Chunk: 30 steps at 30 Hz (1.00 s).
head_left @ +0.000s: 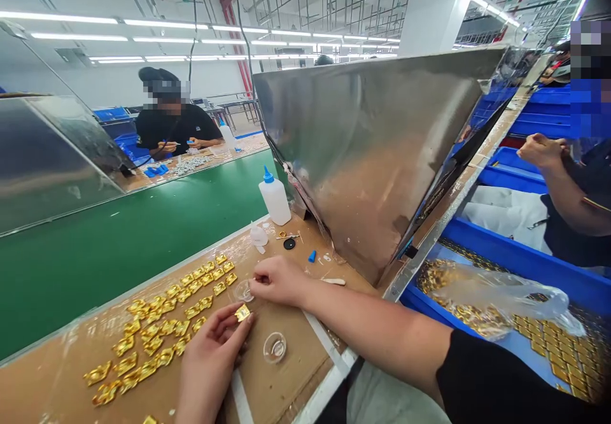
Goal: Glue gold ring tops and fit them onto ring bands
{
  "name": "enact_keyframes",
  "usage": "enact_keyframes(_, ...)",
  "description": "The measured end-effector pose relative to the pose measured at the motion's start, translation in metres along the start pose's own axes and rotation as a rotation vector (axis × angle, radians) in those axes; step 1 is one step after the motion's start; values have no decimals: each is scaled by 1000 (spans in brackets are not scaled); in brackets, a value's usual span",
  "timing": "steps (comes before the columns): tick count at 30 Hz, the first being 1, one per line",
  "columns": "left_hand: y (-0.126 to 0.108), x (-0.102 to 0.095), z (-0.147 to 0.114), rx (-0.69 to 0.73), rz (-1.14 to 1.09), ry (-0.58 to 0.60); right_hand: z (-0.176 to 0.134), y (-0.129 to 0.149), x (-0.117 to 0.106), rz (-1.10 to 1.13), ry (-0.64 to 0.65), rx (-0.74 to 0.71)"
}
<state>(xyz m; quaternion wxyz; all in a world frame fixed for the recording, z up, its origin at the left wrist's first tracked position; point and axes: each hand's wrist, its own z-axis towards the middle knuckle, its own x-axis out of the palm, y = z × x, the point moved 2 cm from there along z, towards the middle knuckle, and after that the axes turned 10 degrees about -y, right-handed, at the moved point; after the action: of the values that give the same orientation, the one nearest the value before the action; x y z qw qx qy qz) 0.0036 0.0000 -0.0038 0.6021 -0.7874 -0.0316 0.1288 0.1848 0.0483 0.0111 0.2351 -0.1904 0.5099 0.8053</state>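
My left hand [214, 347] pinches a small square gold-coloured metal piece [242, 312] between thumb and fingers, just above the brown work surface. My right hand [277, 281] is closed, its fingertips by a shallow clear dish [244, 291]; whatever it may hold is hidden. Nearer to me stands a second small clear cup [275, 348]. To the left, rows of similar gold pieces [167, 327] lie on the cardboard-covered bench [57, 389].
A white squeeze bottle [275, 201] with a blue tip stands behind my right hand, near a black cap [289, 244]. A metal panel [372, 156] rises ahead. Blue bins [529, 246] of gold parts are right. A green conveyor belt [143, 233] runs beyond; co-workers sit across and right.
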Motion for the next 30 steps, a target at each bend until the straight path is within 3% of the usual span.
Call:
enact_keyframes(10, 2, -2, 1, -4, 1, 18, 2, -4, 5, 2, 1, 0)
enact_keyframes(19, -1, -1, -2, 7, 11, 11, -2, -6, 1, 175, -85, 37)
enact_keyframes(30, -3, 0, -1, 19, 16, -16, -9, 2, 4, 237, -15, 11)
